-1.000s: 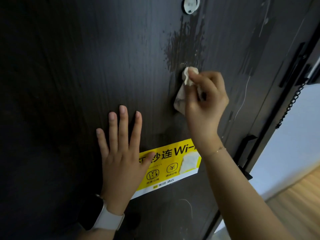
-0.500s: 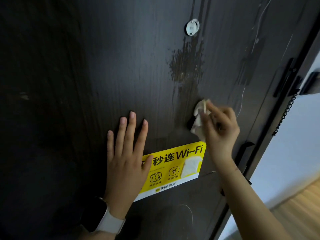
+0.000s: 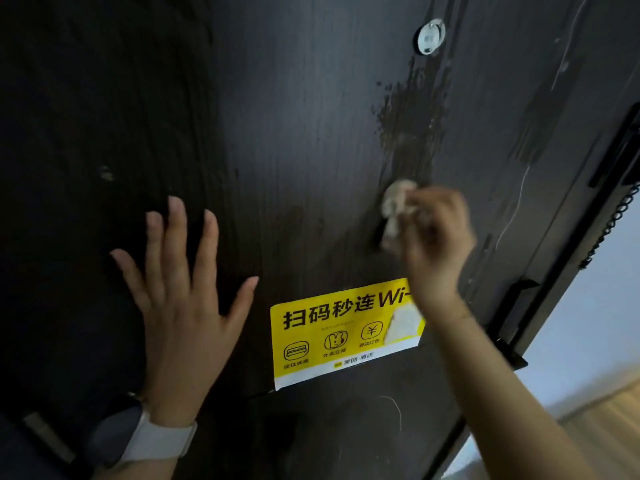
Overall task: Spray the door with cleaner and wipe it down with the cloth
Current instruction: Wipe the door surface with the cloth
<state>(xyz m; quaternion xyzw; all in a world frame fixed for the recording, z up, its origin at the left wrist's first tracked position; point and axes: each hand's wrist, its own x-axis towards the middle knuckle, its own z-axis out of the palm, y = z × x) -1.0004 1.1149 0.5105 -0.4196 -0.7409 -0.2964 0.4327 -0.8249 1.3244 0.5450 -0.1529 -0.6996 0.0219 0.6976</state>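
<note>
The dark, wood-grained door (image 3: 277, 133) is filling the view, and a darker wet patch of cleaner (image 3: 408, 126) is streaking down it below the small round silver peephole cover (image 3: 430, 36). Just under that wet patch, the crumpled off-white cloth (image 3: 394, 209) is being pressed against the panel, above the yellow rectangular Wi-Fi sticker (image 3: 343, 334). The right hand (image 3: 440, 237) is curling its fingers round the cloth and bunching it into a small wad; the hand is blurred, so the exact finger placement is hard to read. Left of the sticker, the left hand (image 3: 183, 306) is lying flat on the door with fingers spread and straight, holding nothing, a pale-strapped watch (image 3: 149, 441) sitting on its wrist.

The risks look modest. The wad is small, so a fingertip may be rubbing bare wood and leaving smears. The sticker's right corner is looking torn and papery; a wet downward stroke across it could be lifting more of it. Thin runs of cleaner right of the wet patch could be drying into streaks on the matte, ridged grain if left unwiped.
</note>
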